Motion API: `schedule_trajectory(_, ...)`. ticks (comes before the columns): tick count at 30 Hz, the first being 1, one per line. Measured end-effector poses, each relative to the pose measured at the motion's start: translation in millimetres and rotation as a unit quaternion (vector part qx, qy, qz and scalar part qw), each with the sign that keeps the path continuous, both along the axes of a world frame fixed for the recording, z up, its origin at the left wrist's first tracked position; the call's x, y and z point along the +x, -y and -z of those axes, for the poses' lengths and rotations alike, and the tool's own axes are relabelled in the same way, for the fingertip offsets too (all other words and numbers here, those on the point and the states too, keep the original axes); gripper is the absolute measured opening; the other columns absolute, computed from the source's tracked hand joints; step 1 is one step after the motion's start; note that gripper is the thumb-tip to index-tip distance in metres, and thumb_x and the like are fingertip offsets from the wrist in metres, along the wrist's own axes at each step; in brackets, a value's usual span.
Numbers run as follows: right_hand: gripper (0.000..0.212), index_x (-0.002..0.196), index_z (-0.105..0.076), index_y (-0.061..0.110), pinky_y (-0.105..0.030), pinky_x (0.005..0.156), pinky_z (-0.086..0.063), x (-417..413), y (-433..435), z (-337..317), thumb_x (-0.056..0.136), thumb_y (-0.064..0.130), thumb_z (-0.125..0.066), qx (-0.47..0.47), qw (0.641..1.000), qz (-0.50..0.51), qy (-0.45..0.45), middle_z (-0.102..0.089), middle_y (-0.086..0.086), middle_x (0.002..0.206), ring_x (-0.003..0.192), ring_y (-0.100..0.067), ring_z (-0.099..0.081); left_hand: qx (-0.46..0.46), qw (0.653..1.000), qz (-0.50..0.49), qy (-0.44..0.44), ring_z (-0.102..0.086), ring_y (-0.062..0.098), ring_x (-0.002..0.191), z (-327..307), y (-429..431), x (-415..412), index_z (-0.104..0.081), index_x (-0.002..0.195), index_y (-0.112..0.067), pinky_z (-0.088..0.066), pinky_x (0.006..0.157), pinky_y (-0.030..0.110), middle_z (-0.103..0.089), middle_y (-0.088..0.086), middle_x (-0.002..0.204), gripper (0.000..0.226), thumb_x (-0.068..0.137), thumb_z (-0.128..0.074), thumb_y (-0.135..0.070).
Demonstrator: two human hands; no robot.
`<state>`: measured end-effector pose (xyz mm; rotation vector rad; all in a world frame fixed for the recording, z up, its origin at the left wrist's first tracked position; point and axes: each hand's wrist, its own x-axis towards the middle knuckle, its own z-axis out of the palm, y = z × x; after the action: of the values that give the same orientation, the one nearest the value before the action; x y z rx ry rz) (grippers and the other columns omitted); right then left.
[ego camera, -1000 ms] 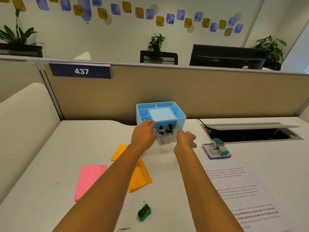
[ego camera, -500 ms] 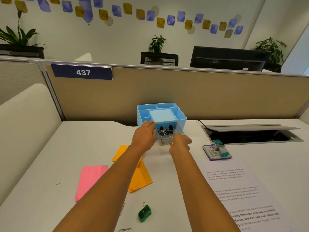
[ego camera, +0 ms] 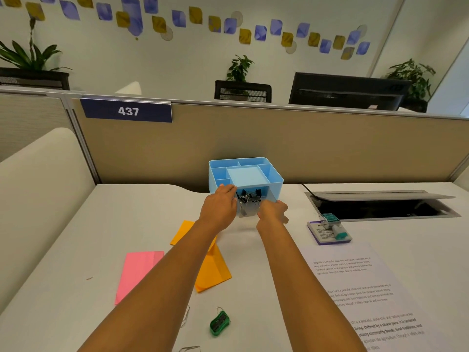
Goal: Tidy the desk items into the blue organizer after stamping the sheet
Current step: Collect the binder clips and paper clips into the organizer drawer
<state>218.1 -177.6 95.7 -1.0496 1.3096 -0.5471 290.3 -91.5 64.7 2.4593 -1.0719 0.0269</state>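
Observation:
The blue organizer (ego camera: 253,163) stands at the back of the desk against the partition. Its clear drawer (ego camera: 250,212) is pulled partway out and holds several black binder clips (ego camera: 250,195). My left hand (ego camera: 219,207) grips the organizer's front left corner, beside the drawer opening. My right hand (ego camera: 272,212) pinches the drawer's front right corner. The teal stamp (ego camera: 332,223) lies on its purple ink pad (ego camera: 320,234) to the right. The printed sheet (ego camera: 355,288) lies below them.
Pink paper (ego camera: 137,273) and orange paper (ego camera: 212,273) lie under my left forearm. A green sharpener (ego camera: 219,323) and loose paper clips (ego camera: 186,316) sit near the front edge. An open cable hatch (ego camera: 380,208) is at the back right.
My right hand moved left from beside the drawer and closed on its front right corner. My left hand stayed on the organizer.

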Motion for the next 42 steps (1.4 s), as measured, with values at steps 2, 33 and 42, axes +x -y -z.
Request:
schedule_trajectory(2,0.054,0.139,-0.032,0.012,-0.035,0.096,-0.046,0.1,0.0,0.2,0.091,0.006,-0.056,0.004,1.0,-0.002,-0.006,-0.029,-0.017,0.141,0.124,-0.029,-0.042,0.0,1.0,0.0,0.0,-0.023,0.021,0.142,0.5,0.3,0.4,-0.029,0.143,-0.015,-0.034,0.111,0.036,-0.03,0.002,0.152,0.045,0.1,-0.031,-0.025)
schedule_trajectory(33,0.036,0.13,-0.053,0.014,-0.034,0.096,-0.041,-81.3,-164.0,81.4,0.096,0.012,-0.044,-0.511,0.736,-0.428,-0.113,-0.051,-0.009,0.13,0.12,-0.025,-0.045,0.037,0.989,-0.094,-0.107,-0.053,0.032,0.116,35.9,-156.0,-52.2,-0.059,0.123,-0.009,-0.043,0.093,0.037,-0.055,0.015,0.131,0.038,0.088,-0.045,0.001)
schedule_trajectory(42,0.036,0.122,-0.063,0.018,-0.038,0.088,-0.049,-90.3,-173.5,98.0,0.087,0.012,-0.059,-0.609,0.636,-0.458,-0.123,-0.061,-0.011,0.124,0.108,-0.032,-0.057,0.077,0.994,-0.056,-0.055,-0.055,0.031,0.106,43.5,-169.4,-59.3,-0.062,0.117,-0.008,-0.046,0.089,0.042,-0.062,0.014,0.116,0.031,0.089,-0.047,-0.007)
